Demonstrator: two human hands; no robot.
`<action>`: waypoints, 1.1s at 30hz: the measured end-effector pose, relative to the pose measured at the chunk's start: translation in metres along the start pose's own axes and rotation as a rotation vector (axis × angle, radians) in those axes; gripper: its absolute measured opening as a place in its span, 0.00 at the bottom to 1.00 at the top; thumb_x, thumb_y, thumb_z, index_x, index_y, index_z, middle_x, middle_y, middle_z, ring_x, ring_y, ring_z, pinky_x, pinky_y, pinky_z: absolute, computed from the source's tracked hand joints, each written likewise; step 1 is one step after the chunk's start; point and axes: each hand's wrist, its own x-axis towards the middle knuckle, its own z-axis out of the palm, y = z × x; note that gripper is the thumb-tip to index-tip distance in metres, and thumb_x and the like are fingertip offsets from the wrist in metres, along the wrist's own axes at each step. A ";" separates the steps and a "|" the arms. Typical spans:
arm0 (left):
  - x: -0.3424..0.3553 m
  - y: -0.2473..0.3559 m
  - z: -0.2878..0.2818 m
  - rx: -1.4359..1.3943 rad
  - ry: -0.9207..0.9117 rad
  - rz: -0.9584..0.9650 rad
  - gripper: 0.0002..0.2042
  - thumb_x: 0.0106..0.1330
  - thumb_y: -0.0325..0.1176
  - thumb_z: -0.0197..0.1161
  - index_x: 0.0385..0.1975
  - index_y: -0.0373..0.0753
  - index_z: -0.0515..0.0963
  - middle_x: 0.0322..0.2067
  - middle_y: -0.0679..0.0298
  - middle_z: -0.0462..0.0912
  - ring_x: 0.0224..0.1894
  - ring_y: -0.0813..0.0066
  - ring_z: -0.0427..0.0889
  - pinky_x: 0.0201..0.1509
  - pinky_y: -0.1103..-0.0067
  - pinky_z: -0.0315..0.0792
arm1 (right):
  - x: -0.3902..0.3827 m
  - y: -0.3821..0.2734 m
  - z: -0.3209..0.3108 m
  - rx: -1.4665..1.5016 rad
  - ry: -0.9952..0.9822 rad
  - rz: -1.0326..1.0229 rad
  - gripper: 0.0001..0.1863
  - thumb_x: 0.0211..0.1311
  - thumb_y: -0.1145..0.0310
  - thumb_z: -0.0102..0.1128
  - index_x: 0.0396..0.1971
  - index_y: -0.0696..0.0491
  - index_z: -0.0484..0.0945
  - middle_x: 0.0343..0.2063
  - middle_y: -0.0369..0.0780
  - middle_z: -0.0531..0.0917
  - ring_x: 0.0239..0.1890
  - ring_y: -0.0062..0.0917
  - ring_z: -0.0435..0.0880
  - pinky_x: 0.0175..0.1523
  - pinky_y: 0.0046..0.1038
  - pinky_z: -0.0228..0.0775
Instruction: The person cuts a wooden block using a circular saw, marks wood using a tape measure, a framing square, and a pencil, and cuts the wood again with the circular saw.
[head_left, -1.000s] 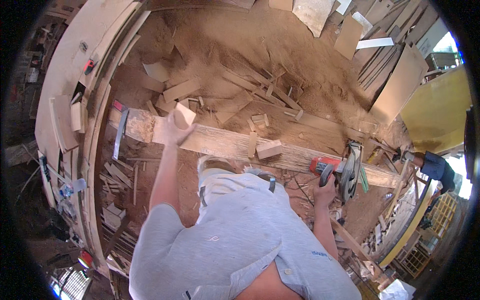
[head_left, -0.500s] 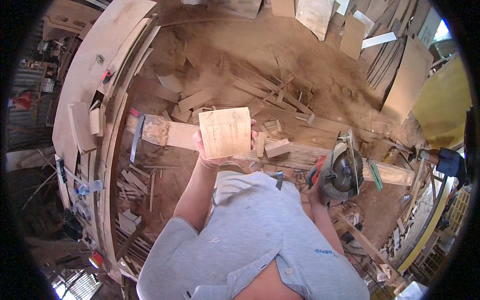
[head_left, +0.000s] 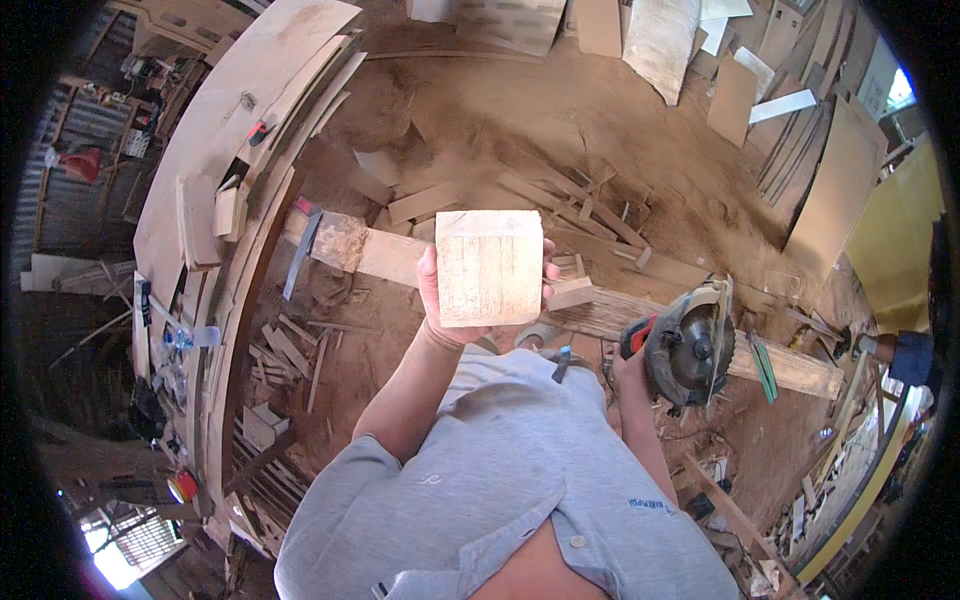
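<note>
My left hand [head_left: 432, 300] grips a squarish pale wooden block [head_left: 488, 270], lifted in the middle of the view, one broad face toward me. Its fingers wrap round both sides, partly hidden. My right hand [head_left: 630, 368], lower right, is closed on the handle of a red and black circular saw [head_left: 690, 345], its blade visible. Beneath both runs a long, rough timber beam [head_left: 385, 254] bearing small offcuts [head_left: 568, 294]. A metal square [head_left: 300, 257] rests at the beam's left end, and a green tool [head_left: 763, 366] lies across it right of the saw.
Curved stacked boards [head_left: 200, 120] line the left, with a plastic bottle [head_left: 205, 336]. Scrap wood lies on the sawdust-covered floor [head_left: 480, 115]. Panels lean at upper right, beside a yellow sheet [head_left: 890, 225]. Another person's limb in dark blue cloth [head_left: 905, 355] shows at the right edge.
My left hand has lifted the block from over the beam toward me and turned it face up. The saw has tilted, showing its blade side. The whole view has shifted slightly.
</note>
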 end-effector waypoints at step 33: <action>-0.266 0.116 0.037 0.831 0.435 0.122 0.19 0.69 0.26 0.75 0.59 0.32 0.82 0.52 0.61 0.90 0.55 0.74 0.87 0.61 0.72 0.81 | -0.107 -0.117 -0.014 -0.294 0.261 0.022 0.60 0.58 0.55 0.77 0.82 0.57 0.46 0.78 0.62 0.58 0.80 0.56 0.58 0.83 0.49 0.54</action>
